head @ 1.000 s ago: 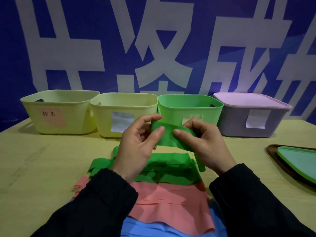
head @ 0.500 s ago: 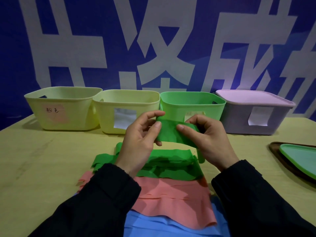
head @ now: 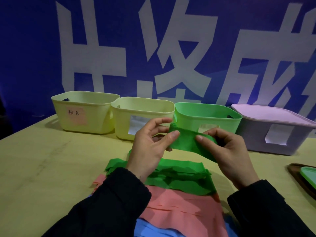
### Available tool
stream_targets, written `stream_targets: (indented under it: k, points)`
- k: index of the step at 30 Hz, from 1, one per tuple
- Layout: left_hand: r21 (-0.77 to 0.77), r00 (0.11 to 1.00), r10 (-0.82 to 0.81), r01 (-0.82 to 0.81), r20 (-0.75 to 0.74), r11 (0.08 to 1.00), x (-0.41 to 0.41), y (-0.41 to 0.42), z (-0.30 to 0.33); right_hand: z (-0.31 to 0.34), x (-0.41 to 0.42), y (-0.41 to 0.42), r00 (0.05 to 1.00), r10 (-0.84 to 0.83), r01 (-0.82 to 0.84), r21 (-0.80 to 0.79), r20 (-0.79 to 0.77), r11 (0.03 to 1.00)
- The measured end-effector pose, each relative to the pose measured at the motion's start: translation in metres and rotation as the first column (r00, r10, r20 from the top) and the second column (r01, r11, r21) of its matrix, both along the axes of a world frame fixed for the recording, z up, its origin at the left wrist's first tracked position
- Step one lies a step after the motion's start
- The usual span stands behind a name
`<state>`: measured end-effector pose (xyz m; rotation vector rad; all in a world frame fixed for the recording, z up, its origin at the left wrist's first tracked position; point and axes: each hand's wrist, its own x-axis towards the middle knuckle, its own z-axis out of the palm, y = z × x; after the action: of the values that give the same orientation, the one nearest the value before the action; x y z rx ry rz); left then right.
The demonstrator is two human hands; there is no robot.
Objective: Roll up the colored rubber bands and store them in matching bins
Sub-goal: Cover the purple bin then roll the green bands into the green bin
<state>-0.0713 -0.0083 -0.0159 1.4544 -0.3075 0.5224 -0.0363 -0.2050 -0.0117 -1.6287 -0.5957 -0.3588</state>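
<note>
- Green rubber band (head: 186,142): being held up just in front of the green bin (head: 207,115), partly rolled, one end trailing down to the pile below.
- Left hand (head: 150,146) and right hand (head: 229,151): the band is being pinched between thumb and fingers of each, both grips narrow and closed on it.
- Green bin: its interior is only partly visible; whether any rolls are being kept in it cannot be told.
- Remaining bands, nearer the person than the green bin: a green pile (head: 172,177), pink bands (head: 181,209) and blue bands (head: 162,230) are lying flat, unrolled.
- Progress, as judged: the task is being carried through an early stage, with most rolling and all visible binning left.
</note>
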Motion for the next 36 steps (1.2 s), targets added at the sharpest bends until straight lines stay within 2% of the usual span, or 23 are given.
stream_targets:
  k: [9, 13, 17, 24, 29, 36]
  points:
    - [0.1, 0.996, -0.084, 0.082, 0.014, 0.992, -0.0007, -0.0059, -0.0049, -0.0025, 0.0001, 0.0031, 0.999, -0.021, 0.023, -0.056, 0.046, 0.998]
    - [0.04, 0.996, -0.086, 0.087, -0.021, 0.995, 0.0011, -0.0042, -0.0054, -0.0051, 0.0016, 0.0018, 0.996, -0.046, 0.053, -0.084, 0.074, 0.995]
    - [0.045, 0.996, -0.079, 0.081, -0.04, 0.996, 0.0031, -0.0042, -0.0081, -0.004, 0.0027, 0.0014, 0.995, -0.054, 0.063, -0.109, 0.089, 0.992]
    - [0.112, 0.999, -0.052, 0.053, -0.008, 0.992, 0.002, -0.0037, -0.0094, -0.0008, -0.0052, 0.0036, 0.998, 0.055, -0.053, -0.072, 0.029, 0.996]
    - [0.122, 1.0, 0.005, -0.005, -0.005, 0.992, 0.0035, -0.0029, -0.0089, -0.0012, -0.0041, 0.0038, 0.998, 0.038, -0.036, -0.048, 0.05, 0.998]
    - [0.172, 1.0, -0.025, 0.025, -0.004, 0.985, 0.001, -0.003, -0.0073, 0.0011, -0.0049, 0.0015, 0.998, 0.049, -0.049, 0.008, 0.049, 0.999]
